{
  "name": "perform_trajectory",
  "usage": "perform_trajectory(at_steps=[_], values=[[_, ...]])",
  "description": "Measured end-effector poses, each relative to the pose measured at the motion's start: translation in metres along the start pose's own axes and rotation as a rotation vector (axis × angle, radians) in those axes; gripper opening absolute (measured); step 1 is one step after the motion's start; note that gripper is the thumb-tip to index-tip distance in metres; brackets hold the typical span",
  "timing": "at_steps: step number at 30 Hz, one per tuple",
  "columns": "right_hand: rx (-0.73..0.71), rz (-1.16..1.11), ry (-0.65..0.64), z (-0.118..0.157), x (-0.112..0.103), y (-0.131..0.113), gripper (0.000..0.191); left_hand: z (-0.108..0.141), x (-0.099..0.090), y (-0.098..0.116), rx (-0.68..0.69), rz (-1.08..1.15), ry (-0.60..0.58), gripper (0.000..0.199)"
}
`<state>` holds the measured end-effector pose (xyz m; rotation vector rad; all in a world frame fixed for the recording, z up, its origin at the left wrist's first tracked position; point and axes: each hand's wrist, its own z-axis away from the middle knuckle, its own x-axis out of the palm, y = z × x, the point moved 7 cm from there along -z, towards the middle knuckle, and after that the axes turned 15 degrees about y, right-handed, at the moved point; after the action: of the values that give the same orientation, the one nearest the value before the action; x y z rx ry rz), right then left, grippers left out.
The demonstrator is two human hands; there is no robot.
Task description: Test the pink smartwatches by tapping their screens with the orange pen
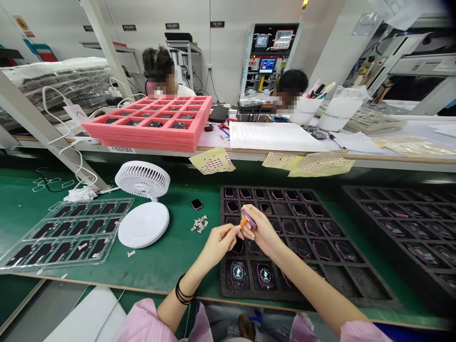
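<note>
Above the black foam tray [342, 280], my right hand [261, 230] grips a purple smartwatch case [249, 218] on edge between thumb and fingers. My left hand [221, 241] pinches a small orange tool [243, 222], whose tip meets the side of the case; its exact kind is hard to make out. Purple-framed watches fill many pockets of the tray, and a watch with a lit dial [265, 275] lies in the front row. To the left, a single watch [196, 204] rests on the green mat beside several small pale strips [199, 224].
A white fan [143, 225] stands left of my hands, next to a clear plastic tray [107, 251] of dark screens. Another black foam tray [388, 247] lies at right. A shelf with pink foam trays [192, 137] and papers [274, 135] runs across ahead; two people sit beyond it.
</note>
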<state>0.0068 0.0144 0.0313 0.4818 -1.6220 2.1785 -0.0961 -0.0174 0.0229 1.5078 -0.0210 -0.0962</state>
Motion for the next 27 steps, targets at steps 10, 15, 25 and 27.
perform_trajectory(at_steps=[10, 15, 25, 27], values=[[0.22, -0.221, -0.12, 0.006, 0.015, 0.02, 0.037, 0.003, 0.006, -0.002, -0.029, 0.115, 0.02, 0.049], [0.189, -0.196, -0.11, 0.003, 0.007, 0.022, 0.041, 0.003, 0.004, -0.008, -0.057, 0.127, 0.078, 0.052], [-0.19, 0.322, 0.004, -0.001, -0.019, 0.01, 0.029, -0.006, -0.005, -0.009, -0.09, 0.115, 0.175, 0.046], [-0.357, 0.479, 0.1, -0.016, -0.047, -0.013, 0.026, -0.008, -0.025, -0.013, -0.056, 0.025, 0.237, 0.044]])
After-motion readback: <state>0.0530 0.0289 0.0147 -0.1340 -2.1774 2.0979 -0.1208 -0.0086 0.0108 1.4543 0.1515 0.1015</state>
